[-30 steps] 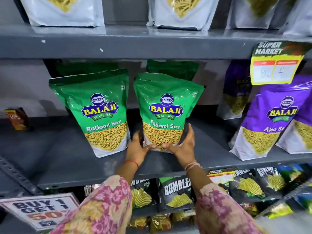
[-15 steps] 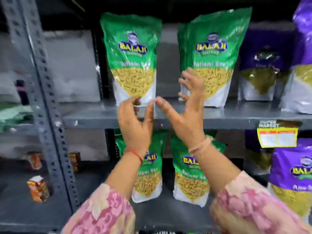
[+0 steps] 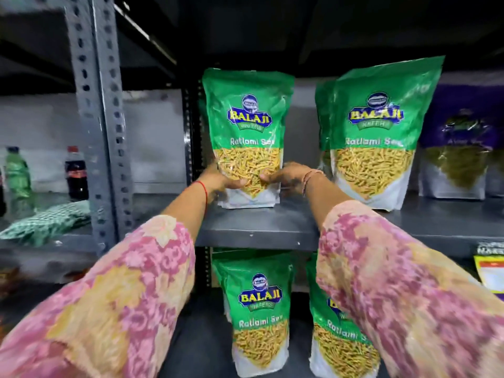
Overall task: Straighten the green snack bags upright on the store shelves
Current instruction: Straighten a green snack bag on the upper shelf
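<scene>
Both hands, left hand (image 3: 218,178) and right hand (image 3: 286,177), pinch lower sides of green foil Ratlami Sev snack bag (image 3: 246,132), upright at left of upper grey metal shelf (image 3: 259,227). Risks: squeeze crushes sev; hasty release tips top-heavy bag; right elbow bumps neighbouring green bag (image 3: 376,137) just beside.

Pink-and-yellow floral sleeves (image 3: 131,290); red thread wristband (image 3: 203,188) on left wrist.

Glossy plastic snack bag (image 3: 246,126) – crinkled, matt grey metal shelf (image 3: 259,227)
</scene>
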A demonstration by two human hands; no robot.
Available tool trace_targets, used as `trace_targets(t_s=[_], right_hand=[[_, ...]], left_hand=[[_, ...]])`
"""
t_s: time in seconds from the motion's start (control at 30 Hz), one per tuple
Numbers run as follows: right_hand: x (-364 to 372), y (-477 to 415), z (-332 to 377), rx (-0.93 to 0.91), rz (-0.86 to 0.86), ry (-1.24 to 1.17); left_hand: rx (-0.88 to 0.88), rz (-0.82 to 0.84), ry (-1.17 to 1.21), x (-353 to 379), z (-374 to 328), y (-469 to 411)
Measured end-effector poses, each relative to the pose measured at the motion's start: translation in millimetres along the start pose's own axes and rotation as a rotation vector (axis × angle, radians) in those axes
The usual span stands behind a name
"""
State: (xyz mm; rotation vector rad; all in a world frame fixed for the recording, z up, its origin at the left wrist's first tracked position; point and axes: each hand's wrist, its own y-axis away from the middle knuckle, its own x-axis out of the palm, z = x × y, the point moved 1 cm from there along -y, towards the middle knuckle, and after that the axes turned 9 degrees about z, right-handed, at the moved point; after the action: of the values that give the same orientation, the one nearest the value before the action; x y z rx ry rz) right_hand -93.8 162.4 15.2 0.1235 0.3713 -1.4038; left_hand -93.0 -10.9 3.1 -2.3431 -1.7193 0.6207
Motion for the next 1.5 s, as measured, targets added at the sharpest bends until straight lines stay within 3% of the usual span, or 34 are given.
trace_targets(t_s=[0.2, 0.37, 0.63, 1.13, 1.2, 1.27, 1.3, 1.33, 1.4, 1.5], right_hand=[[10.0, 10.6, 11.4, -0.116, -0.096, 0.049], [20.1, 33.9, 17.2, -0.3, -0.193, -0.049], [57.3, 75.1, 9.7, -0.325, -0.421, 0.129], [71.4, 90.1, -0.4, -0.317, -0.377, 0.185], [65.6, 98.7, -9.1, -0.327, -0.344, 0.167], [54.8, 111.2, -15.6, -0.4, -0.38, 0.226], [45.4, 117.6, -17.8, -0.434, -0.425, 0.276], [32.6, 123.2, -19.3, -0.457, -0.474, 0.319], [-1.1, 131.5, -20.2, -0.464, -0.566, 0.363], [-63.9, 140.1, -22.7, -0.393, -0.712, 0.435]], left_hand=[[0.042, -0.102, 0.015, -7.0, 1.1, 1.4], [0.055, 0.011, 0.025, -25.8, -22.4, 29.3], [0.001, 0.051, -0.03, -45.0, -23.9, 65.3], [-0.067, 0.133, 0.044, -46.7, -10.0, 81.2], [0.068, -0.072, -0.072, -38.4, -5.8, 90.2], [0.365, -0.499, -0.175, -19.1, -8.1, 109.0], [0.522, -0.63, -0.167, -3.0, -12.9, 117.6], [0.636, -0.655, -0.145, 15.8, -18.5, 120.9], [0.714, -0.503, -0.123, 56.0, -32.8, 111.0], [0.527, -0.205, -0.15, 111.6, -53.9, 61.1]])
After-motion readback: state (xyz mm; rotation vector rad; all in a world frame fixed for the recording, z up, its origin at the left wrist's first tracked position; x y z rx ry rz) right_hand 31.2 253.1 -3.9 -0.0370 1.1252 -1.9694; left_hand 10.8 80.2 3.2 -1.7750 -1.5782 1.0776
